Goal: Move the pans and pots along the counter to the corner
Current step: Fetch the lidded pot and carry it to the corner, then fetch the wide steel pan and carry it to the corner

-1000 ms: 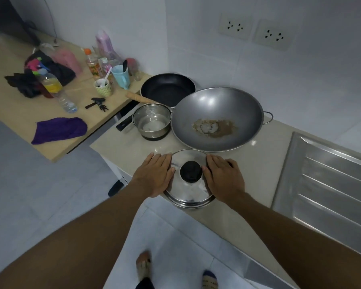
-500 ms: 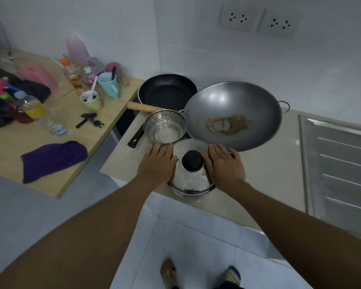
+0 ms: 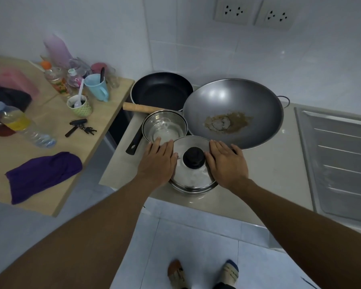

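Observation:
A steel pot with a lid and black knob (image 3: 193, 176) stands near the counter's front edge. My left hand (image 3: 157, 160) lies flat against its left side and my right hand (image 3: 227, 161) against its right side, fingers straight. Just behind it sits a small steel saucepan (image 3: 165, 127) with a black handle. A large grey wok (image 3: 233, 110) with brown residue sits to the right of the saucepan. A black frying pan (image 3: 162, 90) with a wooden handle is in the corner by the wall.
The beige counter (image 3: 269, 170) runs right to a steel sink drainboard (image 3: 340, 161). A wooden table (image 3: 50, 122) on the left holds bottles, a blue cup, keys and a purple cloth (image 3: 42, 174). My feet stand on the tiled floor below.
Both hands have slid the lidded pot back along the counter until it sits close against the saucepan and the wok. The camera has shifted left and closer.

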